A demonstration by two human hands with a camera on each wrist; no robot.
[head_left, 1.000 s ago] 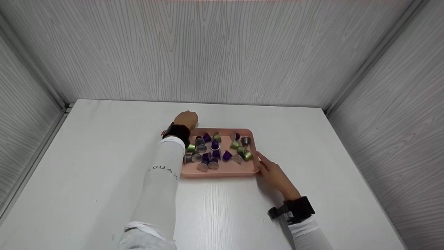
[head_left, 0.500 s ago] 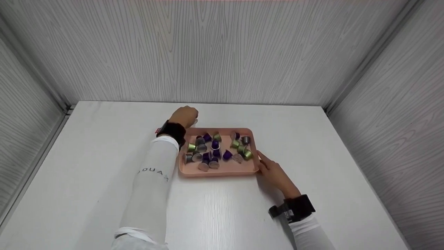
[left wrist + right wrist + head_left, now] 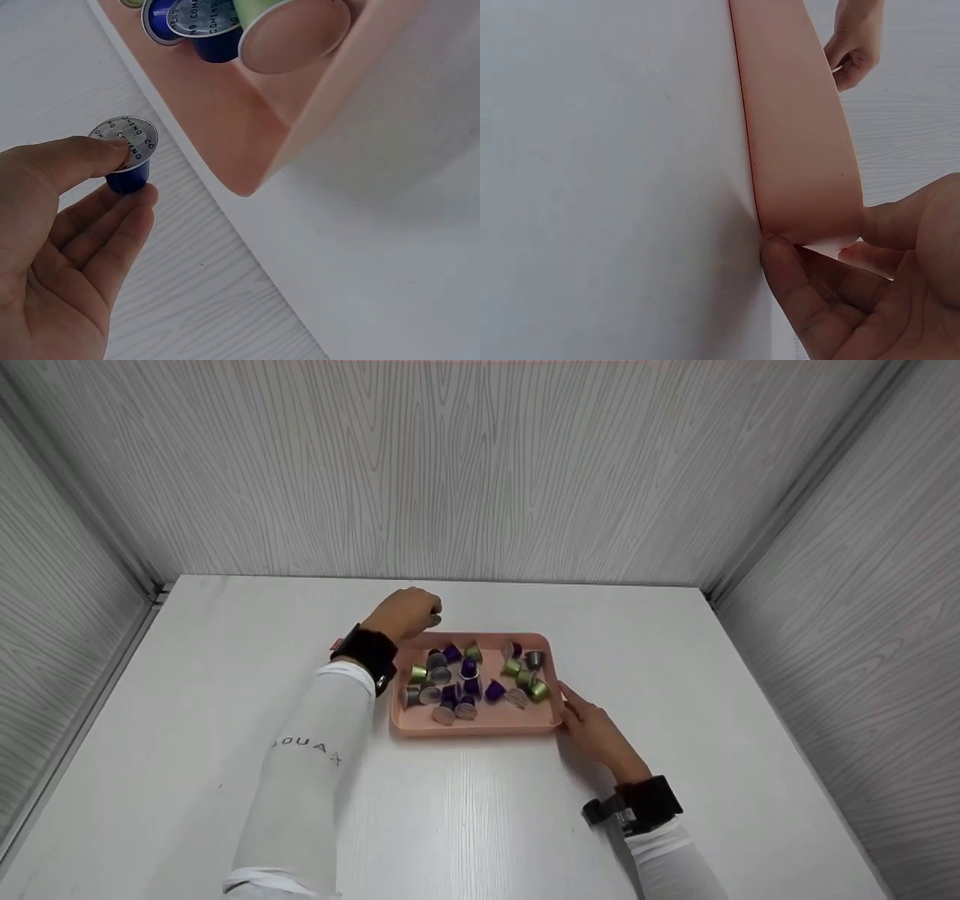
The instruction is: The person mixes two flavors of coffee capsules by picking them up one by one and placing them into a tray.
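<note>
In the left wrist view, my left hand (image 3: 75, 217) pinches a coffee capsule (image 3: 129, 180) with a blue body and printed foil lid, thumb on the lid and fingers under the base. Seen from the head, that hand (image 3: 405, 613) is just beyond the back left corner of a pink tray (image 3: 495, 725). Purple, green and grey capsules (image 3: 494, 691) lie scattered in the tray. My right hand (image 3: 600, 739) holds the tray's front right corner. Up close, its thumb presses the pink wall (image 3: 802, 135) while the fingers (image 3: 787, 274) curl beneath the corner.
The tray lies on a white table (image 3: 480, 810) with pale wood-grain panels (image 3: 450, 472) at the back and sides. A small red tag (image 3: 337, 644) shows beside the left wristband (image 3: 367, 651). My left forearm (image 3: 300, 765) runs along the tray's left side.
My left forearm has swung left, uncovering the tray's left end. The left hand has turned, and more of its capsule shows past the fingers. My right hand stays at the tray's corner.
</note>
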